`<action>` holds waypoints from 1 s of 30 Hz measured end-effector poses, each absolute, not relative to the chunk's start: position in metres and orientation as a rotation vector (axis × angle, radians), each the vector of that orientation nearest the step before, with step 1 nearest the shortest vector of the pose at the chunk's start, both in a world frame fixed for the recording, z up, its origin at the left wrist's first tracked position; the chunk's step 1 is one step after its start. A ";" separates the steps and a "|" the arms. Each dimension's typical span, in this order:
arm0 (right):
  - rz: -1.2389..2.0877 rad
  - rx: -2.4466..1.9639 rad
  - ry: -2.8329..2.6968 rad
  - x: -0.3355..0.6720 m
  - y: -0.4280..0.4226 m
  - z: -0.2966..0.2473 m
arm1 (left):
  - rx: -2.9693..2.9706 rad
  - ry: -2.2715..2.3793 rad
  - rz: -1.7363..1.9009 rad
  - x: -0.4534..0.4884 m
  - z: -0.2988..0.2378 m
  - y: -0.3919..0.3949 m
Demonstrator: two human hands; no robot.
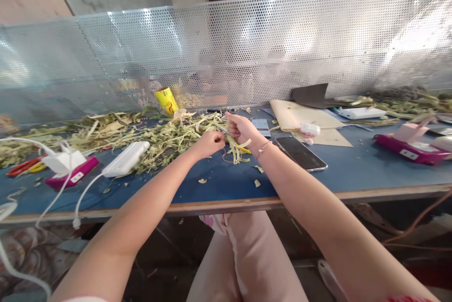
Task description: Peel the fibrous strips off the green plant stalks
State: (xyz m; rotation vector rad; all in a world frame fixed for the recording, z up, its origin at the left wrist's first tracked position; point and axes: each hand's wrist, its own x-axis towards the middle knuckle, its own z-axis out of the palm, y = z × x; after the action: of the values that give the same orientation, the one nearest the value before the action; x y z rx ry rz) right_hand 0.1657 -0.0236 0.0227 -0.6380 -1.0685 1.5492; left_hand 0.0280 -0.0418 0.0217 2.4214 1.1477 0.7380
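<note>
My left hand (pixel 210 143) is closed, its thumb and fingers pinched together at the right edge of a heap of dried, pale green plant stalks (pixel 169 139). Close beside it, slightly farther back, my right hand (pixel 242 128) is closed too, with fingers curled in. What either hand pinches is too small or hidden to make out. Directly below the right hand, pale plant strips (pixel 235 154) fan out over the blue table (pixel 219 184). A small yellow piece (pixel 245 150) shows among them, its kind unclear. A dark phone (pixel 302 154) lies right of my right wrist.
A yellow tube (pixel 166 102) stands tilted behind the heap. At left are a white power bank (pixel 127 158), a magenta power strip (pixel 72 172) and cables. Paper sheets (pixel 296 116), an earbud case (pixel 310 130) and another magenta power strip (pixel 409 149) lie right. A perforated metal screen (pixel 226 52) rises behind.
</note>
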 end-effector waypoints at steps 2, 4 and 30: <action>1.574 -0.652 -1.009 0.165 -0.024 0.024 | 2.441 1.128 0.717 0.029 0.021 -0.042; 1.595 -0.661 -0.955 0.164 -0.025 0.024 | 2.437 1.108 0.702 0.029 0.020 -0.042; 1.425 -0.562 -1.235 0.167 -0.030 0.025 | 1.971 0.978 1.223 0.024 0.012 -0.036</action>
State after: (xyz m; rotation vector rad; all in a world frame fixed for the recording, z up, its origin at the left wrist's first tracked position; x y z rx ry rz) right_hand 0.1669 -0.0300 0.0249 -0.5620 -1.2345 1.4250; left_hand 0.0237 -0.0364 0.0122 1.9707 0.9781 1.2234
